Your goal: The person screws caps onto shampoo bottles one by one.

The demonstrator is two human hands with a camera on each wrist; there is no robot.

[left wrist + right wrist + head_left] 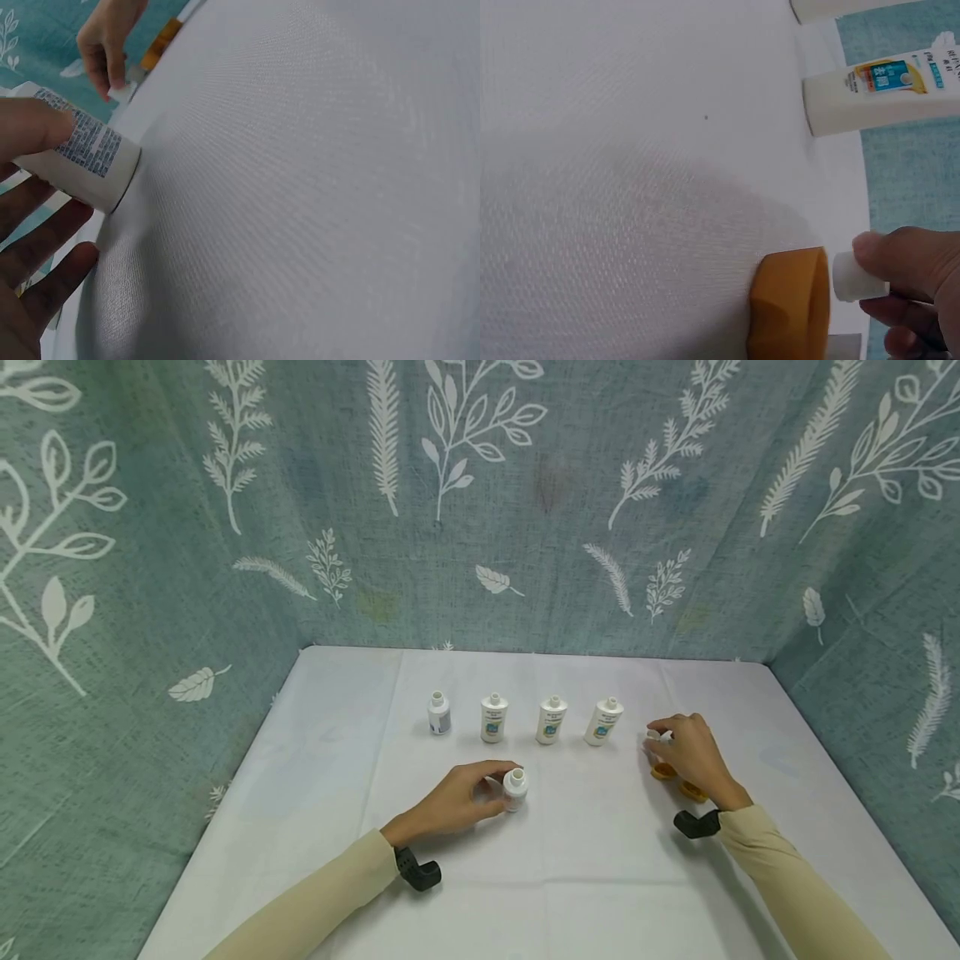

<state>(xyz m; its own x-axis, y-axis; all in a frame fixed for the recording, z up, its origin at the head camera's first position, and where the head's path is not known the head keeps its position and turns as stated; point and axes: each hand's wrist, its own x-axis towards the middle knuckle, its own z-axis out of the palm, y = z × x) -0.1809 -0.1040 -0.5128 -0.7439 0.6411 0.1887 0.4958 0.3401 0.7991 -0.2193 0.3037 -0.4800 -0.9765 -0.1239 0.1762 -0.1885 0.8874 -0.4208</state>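
My left hand grips a small white bottle from its left side, near the middle of the table. Its neck is uncapped, and the left wrist view shows a dense printed label beside the thumb. Over on the right, my right hand pinches a white cap between thumb and fingers, just above the tabletop. Close by that hand lie an orange cap and a second orange piece. Another white piece is partly hidden behind the orange cap.
A row of uncapped white bottles stands farther back: a small one at left, then three taller ones, the first, the second and the third. Leaf-patterned green cloth surrounds the white-covered table.
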